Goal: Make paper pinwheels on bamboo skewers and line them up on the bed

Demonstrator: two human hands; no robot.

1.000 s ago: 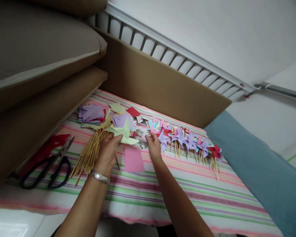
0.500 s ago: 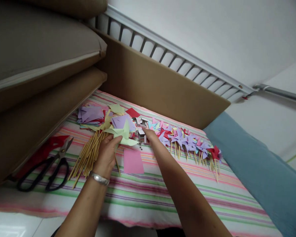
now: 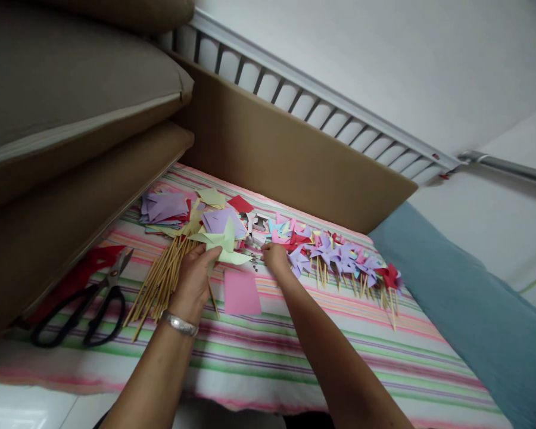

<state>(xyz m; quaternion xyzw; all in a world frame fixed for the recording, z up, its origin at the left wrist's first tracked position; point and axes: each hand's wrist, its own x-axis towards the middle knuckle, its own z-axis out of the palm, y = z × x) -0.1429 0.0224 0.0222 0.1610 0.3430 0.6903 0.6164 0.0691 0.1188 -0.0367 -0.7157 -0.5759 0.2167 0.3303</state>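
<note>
My left hand (image 3: 196, 271) pinches a pale green paper pinwheel (image 3: 226, 244) by its near edge, over the thin wooden sticks (image 3: 154, 286). Beside the small metal pins (image 3: 254, 262) is my right hand (image 3: 274, 256), fingers curled together; whatever they hold, if anything, is too small to make out. Behind it lies a small open box (image 3: 259, 222). A pink paper square (image 3: 242, 292) rests flat on the striped cloth (image 3: 290, 363) between my arms.
Finished paper pinwheels on sticks (image 3: 339, 256) lie in a row at right. Stacked paper squares (image 3: 163, 208) are at back left, black-handled scissors (image 3: 89, 304) at front left. A brown board (image 3: 286, 143) stands behind; tan cushions (image 3: 93, 173) overhang the left.
My right hand has drawn back from the small box toward me, down to the metal pins. My left hand keeps the pinwheel in place.
</note>
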